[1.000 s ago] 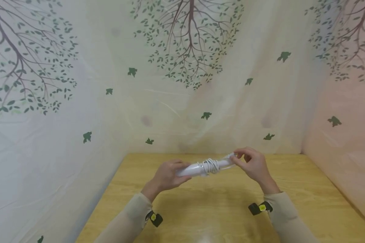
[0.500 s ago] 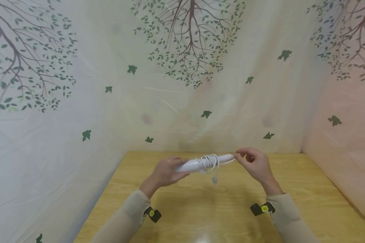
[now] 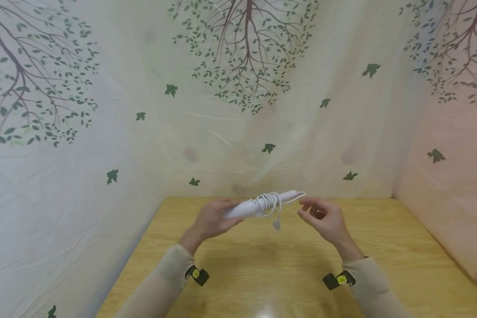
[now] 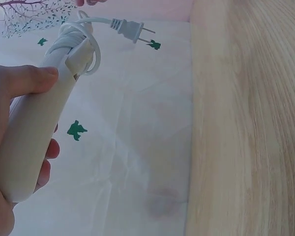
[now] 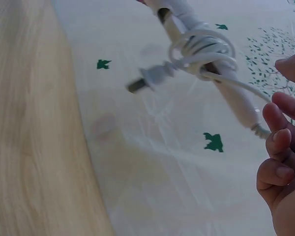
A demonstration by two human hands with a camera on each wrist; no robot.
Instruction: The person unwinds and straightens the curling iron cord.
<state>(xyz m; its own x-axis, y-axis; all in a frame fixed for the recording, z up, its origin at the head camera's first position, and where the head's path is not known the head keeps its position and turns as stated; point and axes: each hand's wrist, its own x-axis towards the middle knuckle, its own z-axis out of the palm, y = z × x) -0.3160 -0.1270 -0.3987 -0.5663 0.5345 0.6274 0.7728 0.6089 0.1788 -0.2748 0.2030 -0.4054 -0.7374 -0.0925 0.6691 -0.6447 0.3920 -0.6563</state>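
Observation:
My left hand (image 3: pixel 212 218) grips a white curling iron (image 3: pixel 240 209) by its thick barrel, raised over the table and tilted up to the right. The thumb lies along the barrel in the left wrist view, below the clamp lever (image 4: pixel 79 56). White cord (image 3: pixel 267 203) is wound in several loops round the middle of the iron. From the loops hangs the two-pin plug (image 4: pixel 132 30). Just off the thin handle end (image 5: pixel 241 105), where the cord leaves in a bend, is my right hand (image 3: pixel 326 221). Its fingers are loosely bent and hold nothing.
Below both hands spreads a wooden table (image 3: pixel 254 274). A pale curtain (image 3: pixel 222 132) printed with trees and green leaves hangs behind it and along both sides. Each wrist wears a black camera on a strap.
My right hand has let go at the handle end and moved slightly apart from it. The plug has dropped to hang below the loops. The iron has shifted left and tilted up more.

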